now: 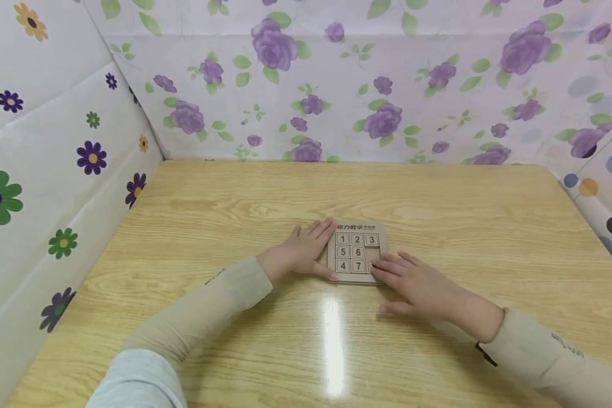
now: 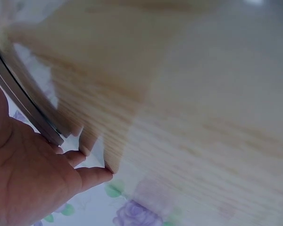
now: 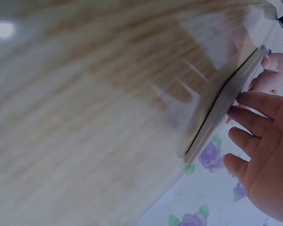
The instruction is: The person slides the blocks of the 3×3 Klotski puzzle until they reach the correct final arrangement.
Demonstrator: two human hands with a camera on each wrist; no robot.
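Note:
A flat square number slide puzzle (image 1: 357, 279) lies on the table, its frame printed with Chinese characters along the top. Its rows read 1 2 3, then 5 6 and a gap, then 4 7 and a tile mostly covered by fingertips. My left hand (image 1: 306, 247) rests spread along the left edge, thumb at the lower left corner and straight fingers near the upper left one. Over the right edge reaches my right hand (image 1: 418, 286), its extended fingertips touching the lower right tile area. From the side, the puzzle's edge (image 3: 221, 108) shows as a thin slab beside the right fingers.
The wood-grain table (image 1: 234, 192) reflects a bright streak of light in front of the puzzle. A flowered cloth (image 1: 326, 85) stands along the back edge, with another patterned cloth (image 1: 41, 141) on the left and a dotted one (image 1: 599, 187) on the right.

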